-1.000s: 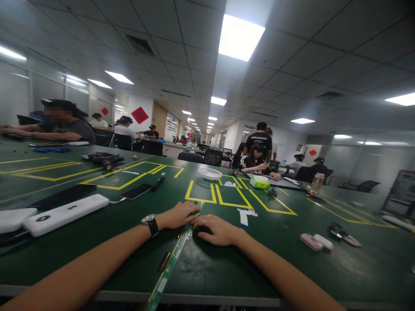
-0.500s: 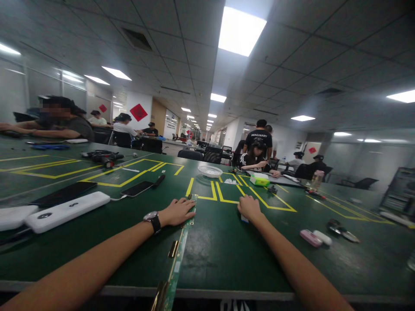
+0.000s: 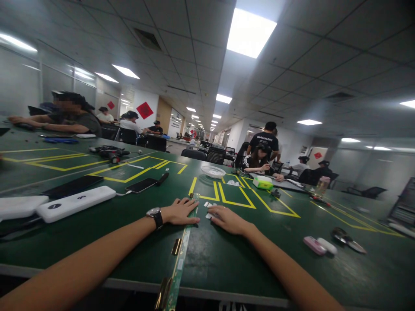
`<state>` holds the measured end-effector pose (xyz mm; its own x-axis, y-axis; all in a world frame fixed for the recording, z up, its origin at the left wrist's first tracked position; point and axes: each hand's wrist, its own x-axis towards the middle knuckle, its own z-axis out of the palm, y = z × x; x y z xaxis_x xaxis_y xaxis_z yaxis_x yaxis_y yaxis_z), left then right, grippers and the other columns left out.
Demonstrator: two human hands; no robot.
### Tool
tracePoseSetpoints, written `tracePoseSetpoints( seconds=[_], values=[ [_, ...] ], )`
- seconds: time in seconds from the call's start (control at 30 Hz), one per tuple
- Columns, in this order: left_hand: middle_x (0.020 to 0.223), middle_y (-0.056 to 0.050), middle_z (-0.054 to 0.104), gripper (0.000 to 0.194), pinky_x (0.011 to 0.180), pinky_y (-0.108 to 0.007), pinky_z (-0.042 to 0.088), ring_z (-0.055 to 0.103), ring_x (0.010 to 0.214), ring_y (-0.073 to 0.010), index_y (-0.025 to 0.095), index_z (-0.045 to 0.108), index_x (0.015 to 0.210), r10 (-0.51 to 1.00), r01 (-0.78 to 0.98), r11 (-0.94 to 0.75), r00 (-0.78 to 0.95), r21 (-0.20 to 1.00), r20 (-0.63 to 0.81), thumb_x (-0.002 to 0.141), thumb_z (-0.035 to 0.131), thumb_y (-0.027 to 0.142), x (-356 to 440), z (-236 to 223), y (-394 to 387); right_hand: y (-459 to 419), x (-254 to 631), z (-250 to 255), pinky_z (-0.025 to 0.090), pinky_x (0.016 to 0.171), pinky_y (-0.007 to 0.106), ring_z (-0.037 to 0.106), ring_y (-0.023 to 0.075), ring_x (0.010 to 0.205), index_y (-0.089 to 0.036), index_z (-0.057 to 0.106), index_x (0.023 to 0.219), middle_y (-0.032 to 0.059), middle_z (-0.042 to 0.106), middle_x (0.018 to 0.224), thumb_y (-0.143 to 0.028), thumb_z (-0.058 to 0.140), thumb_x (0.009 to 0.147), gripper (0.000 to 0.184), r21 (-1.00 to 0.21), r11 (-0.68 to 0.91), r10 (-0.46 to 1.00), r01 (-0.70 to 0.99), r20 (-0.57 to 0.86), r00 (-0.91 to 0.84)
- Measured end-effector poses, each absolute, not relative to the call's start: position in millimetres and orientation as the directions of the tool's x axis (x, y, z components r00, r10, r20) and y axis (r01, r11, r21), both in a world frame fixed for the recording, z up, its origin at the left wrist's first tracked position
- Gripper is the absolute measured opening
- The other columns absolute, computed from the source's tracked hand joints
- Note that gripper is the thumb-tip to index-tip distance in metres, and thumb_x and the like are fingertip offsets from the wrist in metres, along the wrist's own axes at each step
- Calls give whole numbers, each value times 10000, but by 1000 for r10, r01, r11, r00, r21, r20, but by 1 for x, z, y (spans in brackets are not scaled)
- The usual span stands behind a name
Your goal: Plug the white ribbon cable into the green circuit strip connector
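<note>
"IMAGINARY" in white capitals on a black T-shirt (image 3: 266,147), smaller print (image 3: 266,143) beneath blurred, wall lettering (image 3: 175,124) unreadable

Across the lower frame the worktop (image 3: 233,268) is showing dark green under yellow tape outlines (image 3: 239,204). At bottom centre, the circuit strip (image 3: 180,261) is gleaming green beside gold flaps (image 3: 176,246); at left, an oblong case (image 3: 78,204) is showing white.

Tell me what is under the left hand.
Part of a narrow green circuit strip runs under the left hand; it shows beyond the fingers and on the thumb's near side. Whatever the fingers and palm cover cannot be seen.
</note>
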<state>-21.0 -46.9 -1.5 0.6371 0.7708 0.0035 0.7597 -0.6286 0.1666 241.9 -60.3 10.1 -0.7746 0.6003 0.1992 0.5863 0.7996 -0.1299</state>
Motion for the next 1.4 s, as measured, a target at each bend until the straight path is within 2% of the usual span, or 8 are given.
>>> tracePoseSetpoints(
  seconds=[0.1, 0.3, 0.57, 0.73, 1.17, 1.4],
  values=[
    [1573, -137, 142, 905, 1060, -607, 147, 138, 1410, -403, 218, 134, 1535, 767, 756, -631, 641, 173, -2, 849, 242, 798, -21, -4, -46, -71, 228, 11, 322, 1100, 370, 444, 214, 1286, -170, 508, 1334, 116, 508, 1378, -367, 389, 984, 419, -137, 852, 523, 505, 196, -830],
    [1567, -147, 168, 897, 1060, -605, 154, 149, 1411, -398, 221, 198, 1523, 784, 768, -612, 621, 188, 15, 844, 264, 803, -20, -7, -42, -78, 224, 15, 279, 1129, 398, 397, 219, 1328, -170, 460, 1382, 121, 468, 1420, -339, 377, 992, 433, -136, 861, 508, 491, 177, -843],
    [1555, -169, 203, 856, 1046, -600, 175, 182, 1402, -389, 216, 290, 1490, 800, 783, -596, 599, 180, 46, 854, 282, 788, -18, -9, -41, -78, 223, 17, 372, 1047, 369, 517, 205, 1175, -175, 592, 1212, 100, 607, 1229, -339, 446, 970, 327, -148, 854, 520, 499, 241, -819],
    [1554, -187, 187, 889, 1048, -602, 176, 170, 1405, -393, 185, 280, 1495, 800, 785, -594, 599, 177, 31, 850, 266, 798, -17, -9, -41, -78, 223, 16, 357, 1063, 362, 496, 207, 1194, -158, 560, 1273, 113, 574, 1265, -304, 453, 966, 356, -156, 859, 512, 488, 236, -826],
    [1556, -166, 202, 863, 1050, -600, 171, 161, 1408, -391, 211, 291, 1490, 802, 784, -590, 596, 193, 28, 850, 286, 789, -17, -6, -44, -83, 222, 20, 352, 1067, 370, 491, 211, 1196, -169, 587, 1233, 113, 563, 1257, -280, 499, 937, 327, -173, 858, 512, 483, 225, -829],
    [1556, -172, 195, 867, 1049, -605, 173, 168, 1407, -390, 205, 287, 1491, 800, 783, -592, 599, 189, 29, 851, 284, 789, -17, -7, -43, -83, 222, 20, 339, 1078, 391, 454, 226, 1266, -170, 583, 1236, 124, 510, 1365, -257, 521, 920, 334, -174, 858, 512, 483, 222, -830]
  ],
)
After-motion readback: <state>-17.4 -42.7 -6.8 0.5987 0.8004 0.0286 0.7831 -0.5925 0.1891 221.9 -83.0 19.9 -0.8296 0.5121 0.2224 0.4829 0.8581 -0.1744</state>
